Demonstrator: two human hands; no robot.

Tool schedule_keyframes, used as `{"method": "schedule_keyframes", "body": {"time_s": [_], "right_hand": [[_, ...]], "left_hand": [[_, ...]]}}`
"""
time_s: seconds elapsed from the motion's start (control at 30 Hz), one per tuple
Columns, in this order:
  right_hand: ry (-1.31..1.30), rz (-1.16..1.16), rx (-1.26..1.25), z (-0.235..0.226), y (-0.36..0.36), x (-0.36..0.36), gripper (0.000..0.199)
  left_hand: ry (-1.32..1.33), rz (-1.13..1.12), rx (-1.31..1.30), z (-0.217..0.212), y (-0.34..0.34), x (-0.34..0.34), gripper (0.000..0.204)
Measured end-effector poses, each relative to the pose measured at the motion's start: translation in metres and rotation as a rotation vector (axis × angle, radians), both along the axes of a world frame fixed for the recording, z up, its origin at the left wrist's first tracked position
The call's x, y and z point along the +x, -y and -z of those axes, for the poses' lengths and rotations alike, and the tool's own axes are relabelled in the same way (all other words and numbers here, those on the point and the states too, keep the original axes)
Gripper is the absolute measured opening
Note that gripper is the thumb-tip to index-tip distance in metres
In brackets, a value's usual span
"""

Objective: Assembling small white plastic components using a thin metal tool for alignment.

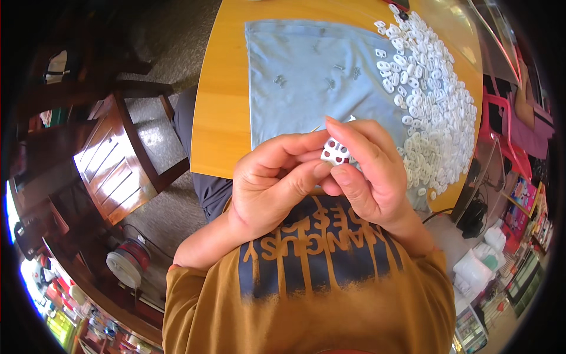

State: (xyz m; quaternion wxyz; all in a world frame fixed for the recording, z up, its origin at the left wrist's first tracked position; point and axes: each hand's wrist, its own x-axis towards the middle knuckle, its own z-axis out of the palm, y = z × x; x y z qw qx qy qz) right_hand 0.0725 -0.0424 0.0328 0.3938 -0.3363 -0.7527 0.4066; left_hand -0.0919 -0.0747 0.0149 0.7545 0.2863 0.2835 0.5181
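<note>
At frame centre, your left hand (268, 183) and right hand (365, 171) both pinch shut on one small white perforated piece (335, 152), steadying it for close fingertip work.

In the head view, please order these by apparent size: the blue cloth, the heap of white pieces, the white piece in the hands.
1. blue cloth
2. heap of white pieces
3. white piece, smallest despite being nearest the camera
</note>
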Motion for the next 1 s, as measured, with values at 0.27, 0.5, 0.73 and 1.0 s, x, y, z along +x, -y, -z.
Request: {"method": "schedule_keyframes", "body": {"time_s": [0.27,0.5,0.73,1.0], "right_hand": [[-0.043,0.012,0.084,0.008,0.003,-0.005,0.033],[-0.047,0.027,0.144,0.013,0.005,-0.012,0.03],[-0.133,0.064,0.214,0.019,-0.003,-0.019,0.027],[0.032,0.127,0.048,0.005,0.002,-0.011,0.035]], "left_hand": [[-0.104,-0.103,0.162,0.006,0.004,0.002,0.026],[-0.175,-0.225,0.193,0.009,0.009,0.007,0.019],[-0.264,-0.26,0.297,0.011,0.003,0.006,0.015],[0.02,-0.07,-0.057,0.004,-0.014,0.004,0.016]]}}
